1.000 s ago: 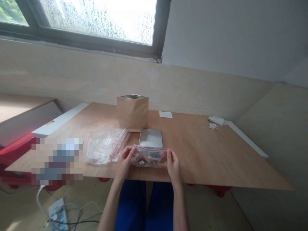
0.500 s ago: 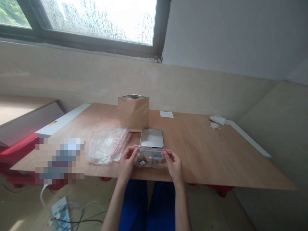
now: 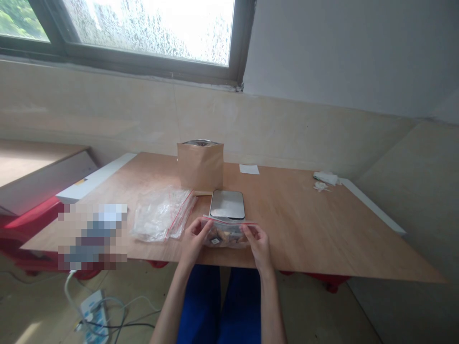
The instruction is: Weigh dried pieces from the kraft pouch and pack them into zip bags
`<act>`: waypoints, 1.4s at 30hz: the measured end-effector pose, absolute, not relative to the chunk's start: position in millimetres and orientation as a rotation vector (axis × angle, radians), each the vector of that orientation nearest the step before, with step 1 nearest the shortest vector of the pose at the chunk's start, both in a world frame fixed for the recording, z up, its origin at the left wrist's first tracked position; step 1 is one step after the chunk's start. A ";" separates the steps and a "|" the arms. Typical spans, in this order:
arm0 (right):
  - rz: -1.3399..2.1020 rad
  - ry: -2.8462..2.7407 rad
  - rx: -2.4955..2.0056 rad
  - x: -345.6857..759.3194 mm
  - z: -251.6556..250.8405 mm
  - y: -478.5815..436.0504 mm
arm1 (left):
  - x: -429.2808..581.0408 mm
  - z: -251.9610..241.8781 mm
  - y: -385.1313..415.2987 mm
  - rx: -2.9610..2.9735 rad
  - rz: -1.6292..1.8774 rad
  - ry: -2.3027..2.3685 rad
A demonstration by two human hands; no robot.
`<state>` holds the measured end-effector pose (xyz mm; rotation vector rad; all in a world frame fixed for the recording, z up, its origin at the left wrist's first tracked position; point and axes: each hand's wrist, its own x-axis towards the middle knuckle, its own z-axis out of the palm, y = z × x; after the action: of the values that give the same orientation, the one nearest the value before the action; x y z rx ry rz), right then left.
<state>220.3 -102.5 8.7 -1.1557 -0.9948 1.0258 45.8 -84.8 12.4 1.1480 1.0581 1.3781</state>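
Near the table's front edge lies a clear zip-lock bag (image 3: 227, 237) with a red seal line, holding brown pieces and a small white-marked packet. My left hand (image 3: 194, 241) pinches its top left corner between thumb and fingers. At the bag's top right, my right hand (image 3: 257, 243) pinches the seal edge the same way. Just behind the bag sits a flat silver scale (image 3: 227, 204). A stack of clear zip-lock bags (image 3: 158, 215) with red seal lines lies left of my left hand. Behind the scale stands an open brown paper pouch (image 3: 201, 167) with a silvery lining.
A pixelated patch (image 3: 95, 236) covers something at the table's left. White paper (image 3: 249, 169) lies toward the back, and crumpled white scraps (image 3: 325, 179) at the back right. A power strip (image 3: 93, 315) with cables is on the floor at left.
My left thumb and fingers have shifted slightly right along the bag's seal. Both hands keep hold of the bag; the view has moved a little.
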 end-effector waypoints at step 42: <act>1.069 -1.032 -1.144 216.8 14.8 -106.7 | 47.3 8.3 -92.2 1.240 1.378 1.152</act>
<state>216.8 -106.7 14.8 -1.1437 -1.0321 1.0687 47.3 -92.2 8.3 1.2396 1.1523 1.3779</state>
